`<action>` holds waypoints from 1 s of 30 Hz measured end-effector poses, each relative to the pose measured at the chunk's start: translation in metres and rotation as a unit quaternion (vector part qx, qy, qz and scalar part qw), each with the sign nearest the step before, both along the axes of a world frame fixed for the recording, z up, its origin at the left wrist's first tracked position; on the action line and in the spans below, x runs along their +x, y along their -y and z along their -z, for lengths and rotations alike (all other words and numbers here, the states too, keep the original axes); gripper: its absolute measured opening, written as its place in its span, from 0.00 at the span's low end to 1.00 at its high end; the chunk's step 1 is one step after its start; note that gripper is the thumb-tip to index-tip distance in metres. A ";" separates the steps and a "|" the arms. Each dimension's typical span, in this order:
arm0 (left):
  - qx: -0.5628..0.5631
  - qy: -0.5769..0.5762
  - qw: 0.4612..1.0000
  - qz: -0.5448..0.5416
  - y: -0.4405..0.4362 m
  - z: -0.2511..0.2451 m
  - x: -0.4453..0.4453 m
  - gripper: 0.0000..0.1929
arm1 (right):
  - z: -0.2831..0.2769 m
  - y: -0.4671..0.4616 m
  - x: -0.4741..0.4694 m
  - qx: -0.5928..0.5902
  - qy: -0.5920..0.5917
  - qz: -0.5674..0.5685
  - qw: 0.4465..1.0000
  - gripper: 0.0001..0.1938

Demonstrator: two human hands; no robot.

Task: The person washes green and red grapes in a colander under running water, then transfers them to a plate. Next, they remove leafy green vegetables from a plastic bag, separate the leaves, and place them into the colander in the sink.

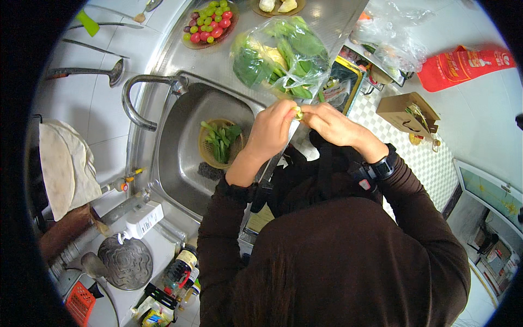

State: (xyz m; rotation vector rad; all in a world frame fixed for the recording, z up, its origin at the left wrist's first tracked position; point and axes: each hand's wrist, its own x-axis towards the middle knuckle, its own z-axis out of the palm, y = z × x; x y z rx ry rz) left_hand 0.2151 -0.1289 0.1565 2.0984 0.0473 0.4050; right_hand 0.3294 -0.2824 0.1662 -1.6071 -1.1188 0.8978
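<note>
My left hand [273,126] and my right hand [333,122] meet at the counter's front edge. Between their fingertips they pinch a small pale yellow-green piece of vegetable [298,113]. Just beyond the hands, a clear plastic bag [282,57] of leafy greens lies on the steel counter. Left of my left hand, the sink [179,163] holds a yellowish plastic basket [201,143] with green leaves [221,141] in it. A dark scrubber [210,171] lies beside the basket.
A curved faucet [135,110] reaches over the sink. On the counter stand a plate of grapes [208,24] and a plate with pale pieces [278,6]. A yellow-rimmed bin [351,90] is right of the counter. A cardboard box [402,112] and a white pump bottle [143,220] are farther off.
</note>
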 end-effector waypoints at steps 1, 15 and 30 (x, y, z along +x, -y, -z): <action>-0.004 -0.023 1.000 0.002 -0.001 -0.001 -0.002 0.07 | -0.001 -0.001 0.001 -0.005 0.085 -0.008 0.996 0.12; -0.492 -0.229 0.839 -0.047 -0.029 0.023 -0.018 0.17 | 0.028 0.005 0.037 -0.150 0.240 0.108 0.953 0.12; -0.500 -0.155 0.841 -0.138 -0.058 0.009 -0.067 0.18 | 0.116 0.052 0.083 -0.284 0.302 0.260 0.872 0.16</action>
